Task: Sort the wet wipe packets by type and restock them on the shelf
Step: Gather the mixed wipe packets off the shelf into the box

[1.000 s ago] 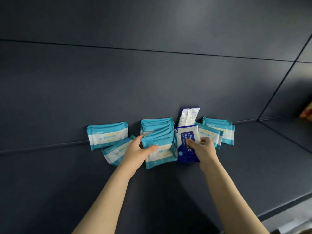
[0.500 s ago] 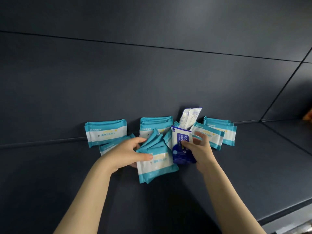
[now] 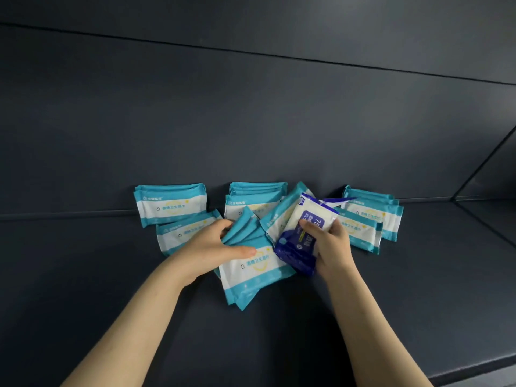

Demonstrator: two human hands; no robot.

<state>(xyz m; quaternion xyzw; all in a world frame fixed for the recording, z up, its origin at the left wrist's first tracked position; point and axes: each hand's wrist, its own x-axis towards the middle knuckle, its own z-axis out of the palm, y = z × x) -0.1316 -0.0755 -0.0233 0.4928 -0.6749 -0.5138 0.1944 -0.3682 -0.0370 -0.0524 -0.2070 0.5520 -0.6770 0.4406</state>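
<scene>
Several teal-and-white wet wipe packets lie along the back of the dark shelf point(image 3: 83, 289). My left hand point(image 3: 212, 247) grips a fanned stack of teal packets point(image 3: 251, 269) at the middle, pulled toward me and tilted. My right hand point(image 3: 329, 247) holds a dark blue and white packet point(image 3: 301, 241) marked 75, tilted to the right. Two teal packets point(image 3: 171, 203) rest at the left, another teal stack point(image 3: 257, 196) leans on the back wall, and more teal packets point(image 3: 374, 216) lie at the right.
The dark back wall point(image 3: 251, 121) rises right behind the packets. The shelf's front edge point(image 3: 474, 370) runs along the lower right. A seam point(image 3: 480, 219) splits the shelf from a neighbouring section at the far right.
My left hand has pulled the fanned teal stack toward me and to the right. My right hand has lifted and turned the blue packet. The white packet leaning at the back no longer shows.
</scene>
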